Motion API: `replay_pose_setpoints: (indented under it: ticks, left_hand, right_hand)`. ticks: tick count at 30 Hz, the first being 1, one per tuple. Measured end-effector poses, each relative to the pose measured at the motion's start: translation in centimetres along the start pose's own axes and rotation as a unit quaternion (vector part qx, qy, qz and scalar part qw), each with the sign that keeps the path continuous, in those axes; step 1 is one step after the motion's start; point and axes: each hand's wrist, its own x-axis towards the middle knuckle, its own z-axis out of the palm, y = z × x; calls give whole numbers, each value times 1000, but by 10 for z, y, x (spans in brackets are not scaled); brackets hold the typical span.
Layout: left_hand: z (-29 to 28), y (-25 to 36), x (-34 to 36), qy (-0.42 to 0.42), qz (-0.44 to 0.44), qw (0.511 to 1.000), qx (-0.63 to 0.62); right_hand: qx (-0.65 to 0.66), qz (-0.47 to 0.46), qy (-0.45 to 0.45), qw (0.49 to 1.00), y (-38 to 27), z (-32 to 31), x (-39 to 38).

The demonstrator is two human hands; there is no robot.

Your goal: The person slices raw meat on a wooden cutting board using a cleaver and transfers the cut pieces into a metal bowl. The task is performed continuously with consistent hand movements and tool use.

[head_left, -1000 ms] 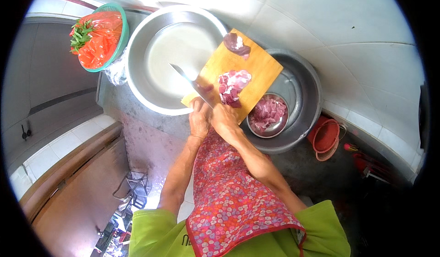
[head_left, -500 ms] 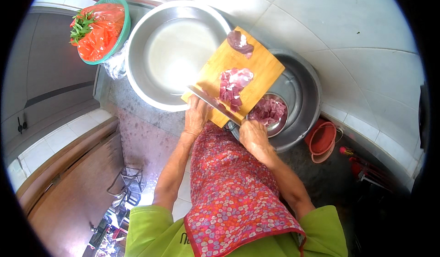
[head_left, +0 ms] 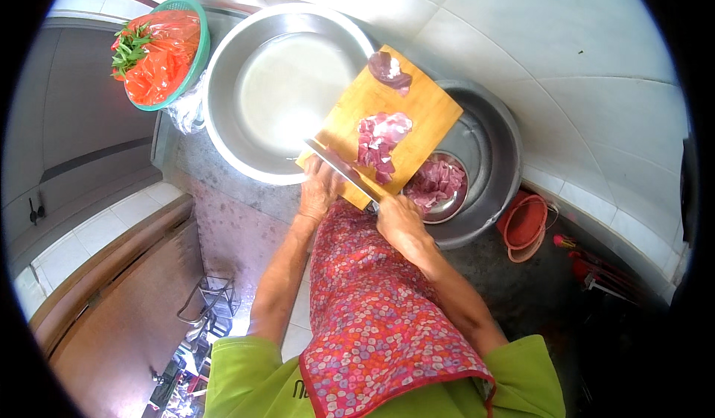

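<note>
My right hand (head_left: 401,218) is wrapped around the handle of a knife (head_left: 344,171), whose blade lies slantwise over the near left part of a wooden cutting board (head_left: 428,116). Close beside the blade, my left hand (head_left: 319,187) is curled on the board's left edge against a piece of meat; the blade partly hides its fingertips. Beyond the blade lies a heap of sliced red meat (head_left: 381,146). A darker chunk of meat (head_left: 389,71) rests near the board's far corner. Right of my right hand, more meat slices (head_left: 436,183) fill a round metal bowl (head_left: 450,215).
The board spans a large metal basin (head_left: 223,146) of cloudy water and a grey basin (head_left: 506,150) around the bowl. A green basket (head_left: 201,49) with a red plastic bag (head_left: 160,60) and leafy greens stands far left. Red buckets (head_left: 523,220) sit right, near the tiled wall (head_left: 596,112).
My right hand has moved a little left with the knife handle, so the blade slants more steeply. My left hand has stayed nearly in place on the board.
</note>
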Motion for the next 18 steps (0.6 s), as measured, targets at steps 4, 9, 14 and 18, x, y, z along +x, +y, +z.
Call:
replay_pose_setpoints:
  ticks: [4,9,14,18]
  left_hand:
    - [2,3,-1,28,48,998,-6]
    - [2,8,5,38,17,999,-22]
    - [3,5,2,53,32,998,-10]
    - [4,17,4,62,22,998,-23]
  right_hand:
    - [-4,34,-14,999,6,-1,-8]
    - [23,-25,26,999,-10,10,33]
    - [8,51,-50,997,7,0,9]
    - [62,26,-24,997,0,7,31]
